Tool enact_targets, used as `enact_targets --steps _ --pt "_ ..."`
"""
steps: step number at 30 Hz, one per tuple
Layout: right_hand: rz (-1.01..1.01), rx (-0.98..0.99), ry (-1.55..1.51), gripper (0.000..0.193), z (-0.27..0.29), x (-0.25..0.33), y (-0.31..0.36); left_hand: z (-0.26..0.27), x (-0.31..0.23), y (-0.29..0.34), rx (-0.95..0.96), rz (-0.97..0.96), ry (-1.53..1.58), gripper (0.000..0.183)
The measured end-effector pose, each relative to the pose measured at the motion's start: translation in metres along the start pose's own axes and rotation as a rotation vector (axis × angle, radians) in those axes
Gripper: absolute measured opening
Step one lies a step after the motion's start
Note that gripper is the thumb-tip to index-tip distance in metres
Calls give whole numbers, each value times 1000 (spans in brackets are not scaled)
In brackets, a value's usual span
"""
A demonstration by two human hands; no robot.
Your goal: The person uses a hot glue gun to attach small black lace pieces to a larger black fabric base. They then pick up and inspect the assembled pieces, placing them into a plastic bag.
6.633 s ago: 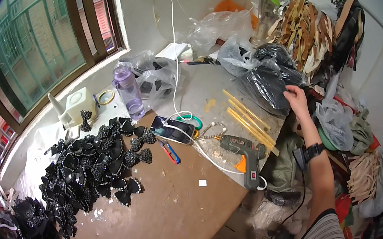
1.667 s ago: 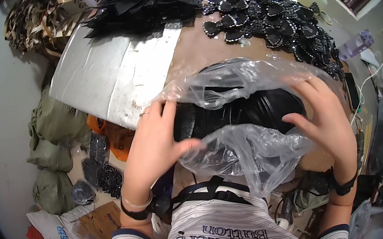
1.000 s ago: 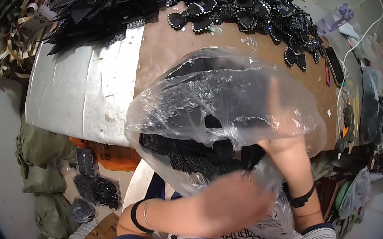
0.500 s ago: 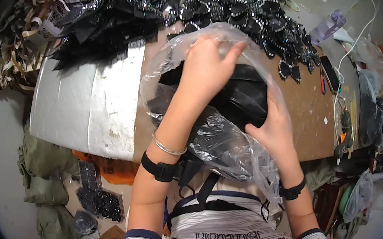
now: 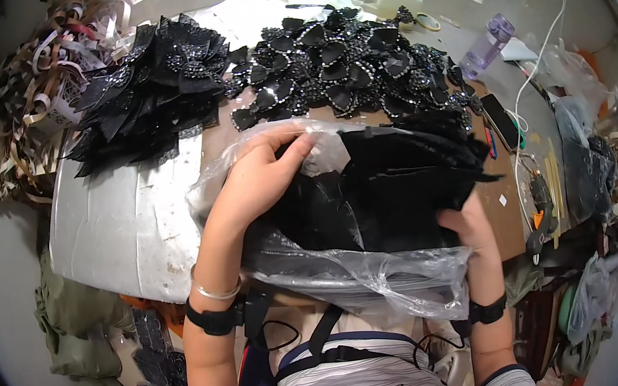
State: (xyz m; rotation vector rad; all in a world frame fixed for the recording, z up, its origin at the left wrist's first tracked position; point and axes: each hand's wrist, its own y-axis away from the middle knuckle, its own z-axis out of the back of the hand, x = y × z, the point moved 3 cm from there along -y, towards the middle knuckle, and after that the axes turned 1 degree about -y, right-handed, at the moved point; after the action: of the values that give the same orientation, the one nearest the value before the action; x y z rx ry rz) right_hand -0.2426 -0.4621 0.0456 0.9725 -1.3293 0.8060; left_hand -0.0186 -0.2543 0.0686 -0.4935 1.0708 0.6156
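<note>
Our left hand (image 5: 260,176) pinches the clear bag (image 5: 390,272); our right hand (image 5: 473,222) clasps black pieces (image 5: 404,200) a loose grip could spill.

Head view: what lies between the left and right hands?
Between the left hand and the right hand, the head view shows a stack of flat black fabric-like pieces, partly within a clear plastic bag.

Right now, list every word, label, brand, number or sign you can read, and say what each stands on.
Striped shirt: dark lettering, upside down here, cut by the lower edge; wording not copied.
Phone, glue gun: any markings too small to read.
Clear plastic bag, black pieces: no text visible.
</note>
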Motion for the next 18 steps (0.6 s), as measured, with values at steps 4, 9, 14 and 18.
enact_targets --steps 4,9,14,18 --pt "14 -64 56 81 -9 -41 8 -19 -28 16 83 -150 -149 28" --pt "263 -120 595 84 -21 -11 17 -48 -37 29 66 -124 -291 32" --pt "415 -420 1153 81 -39 9 19 -53 -42 29 12 -157 -97 28" --pt "465 -414 817 74 -37 -9 23 -38 -62 29 -191 -208 -172 19"
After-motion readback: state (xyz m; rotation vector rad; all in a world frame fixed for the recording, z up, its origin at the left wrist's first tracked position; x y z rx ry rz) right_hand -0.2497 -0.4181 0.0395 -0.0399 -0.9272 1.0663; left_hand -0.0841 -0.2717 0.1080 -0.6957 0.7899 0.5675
